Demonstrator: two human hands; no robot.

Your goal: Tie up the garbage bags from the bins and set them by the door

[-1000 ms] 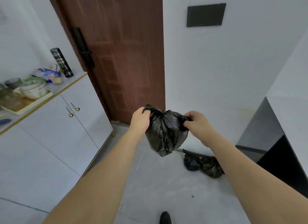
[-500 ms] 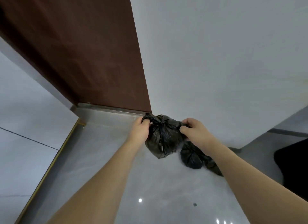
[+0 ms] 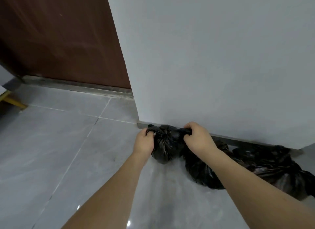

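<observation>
The bag (image 3: pixel 164 144) is small, black, crinkled and glossy, gathered at its top into a knot with two tails. The left hand (image 3: pixel 144 142) grips the left tail with curled fingers; the right hand (image 3: pixel 198 137) grips the right tail the same way. The bag hangs low at the foot of the wall (image 3: pixel 213 58), its bottom at or just above the floor (image 3: pixel 59 152); contact cannot be told. Just to its right a second bag (image 3: pixel 264 167) lies slumped along the skirting (image 3: pixel 247 142), partly behind the right forearm. The door (image 3: pixel 59 41) stands to the left past the wall corner, with open tiled floor before it. Compared with half a second ago, the bag is lower and nearer the wall, and both hands keep their grip.
</observation>
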